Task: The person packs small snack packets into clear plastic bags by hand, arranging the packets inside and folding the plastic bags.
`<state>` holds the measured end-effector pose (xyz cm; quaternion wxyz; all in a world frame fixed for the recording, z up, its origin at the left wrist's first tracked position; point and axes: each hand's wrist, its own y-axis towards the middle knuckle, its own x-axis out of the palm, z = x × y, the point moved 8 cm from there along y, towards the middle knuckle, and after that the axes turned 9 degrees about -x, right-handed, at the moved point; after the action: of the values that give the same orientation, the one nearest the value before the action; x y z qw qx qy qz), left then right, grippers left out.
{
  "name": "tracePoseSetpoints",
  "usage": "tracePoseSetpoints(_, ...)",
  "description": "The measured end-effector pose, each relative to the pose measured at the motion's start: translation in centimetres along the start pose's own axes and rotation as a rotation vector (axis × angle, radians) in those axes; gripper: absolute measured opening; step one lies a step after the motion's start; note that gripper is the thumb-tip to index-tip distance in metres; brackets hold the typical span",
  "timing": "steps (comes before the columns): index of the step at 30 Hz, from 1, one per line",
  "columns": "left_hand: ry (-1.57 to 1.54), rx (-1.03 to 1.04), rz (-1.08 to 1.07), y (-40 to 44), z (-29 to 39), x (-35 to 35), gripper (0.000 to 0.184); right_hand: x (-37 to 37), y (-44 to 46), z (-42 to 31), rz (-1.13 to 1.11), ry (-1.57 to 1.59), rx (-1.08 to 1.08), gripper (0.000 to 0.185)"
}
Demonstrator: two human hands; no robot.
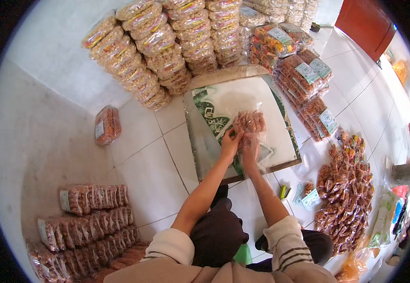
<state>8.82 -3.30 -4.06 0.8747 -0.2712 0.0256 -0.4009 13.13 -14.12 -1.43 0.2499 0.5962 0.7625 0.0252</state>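
Observation:
A clear plastic bag of reddish-brown snack pieces (252, 121) lies over the low table (279, 144), its loose clear end trailing toward me. My left hand (232, 141) pinches the bag at its left lower side, fingers closed. At the lower end of the snacks, my right hand (250, 148) grips the bag, with plastic over part of it; its fingertips are partly hidden. The table top is white, with a worn green printed pattern along its left side.
Tall stacks of packed snacks (153, 40) stand behind the table. Labelled packs (308, 75) and a heap of small bags (344, 198) lie to the right. Packs in rows (89, 217) fill the lower left. A yellow-green stapler-like item (284, 192) and printed labels (310, 200) are on the floor.

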Motion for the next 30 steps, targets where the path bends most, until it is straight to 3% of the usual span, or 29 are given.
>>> tracePoseSetpoints(2,0.063,0.042,-0.018,-0.1,-0.2,-0.1,0.044,0.5,0.2,-0.2,-0.062,0.032,-0.005,0.02)
tracePoseSetpoints(4,0.124,0.082,-0.036,0.1,-0.6,-0.2,0.037,0.7,0.6,-1.1,-0.01,0.038,-0.198,0.021)
tracePoseSetpoints(6,0.245,0.128,-0.017,0.0,-0.1,-0.2,0.023,0.1,0.3,-1.1,-0.017,0.047,-0.203,0.023)
tracePoseSetpoints(10,0.128,0.055,-0.022,-1.2,0.5,0.0,0.028,-2.6,-0.9,-1.8,-0.019,-0.093,-0.088,0.036)
tracePoseSetpoints(14,0.552,0.176,0.128,-1.0,1.0,-0.7,0.025,-2.4,-0.5,-1.8,0.096,-0.113,-0.243,0.039)
tracePoseSetpoints(16,0.689,0.222,0.18,-1.4,1.8,-0.3,0.022,-1.9,-0.2,-3.4,-0.015,-0.12,-0.35,0.04)
tracePoseSetpoints(18,0.702,0.89,0.451,-5.4,6.6,0.8,0.035,-1.6,-0.1,-2.2,-0.034,-0.139,-0.263,0.04)
tracePoseSetpoints(19,0.697,0.892,0.447,-5.5,7.3,1.1,0.035,-1.4,-0.2,-0.9,-0.056,-0.157,-0.175,0.041)
tracePoseSetpoints(21,1.296,1.05,0.211,-4.9,7.2,5.1,0.047,-1.7,-1.2,-0.7,-0.004,-0.19,-0.235,0.041)
tracePoseSetpoints(24,1.401,1.135,0.041,-4.1,7.0,6.5,0.053,-2.0,-1.6,-0.5,0.03,-0.173,-0.268,0.041)
tracePoseSetpoints(29,1.458,1.165,0.058,-3.6,6.9,6.5,0.054,-1.5,-0.9,-0.4,0.065,-0.124,-0.279,0.042)
tracePoseSetpoints(30,1.475,1.155,0.05,-3.6,7.3,6.7,0.054,-1.4,-0.6,-0.9,0.108,-0.195,-0.36,0.044)
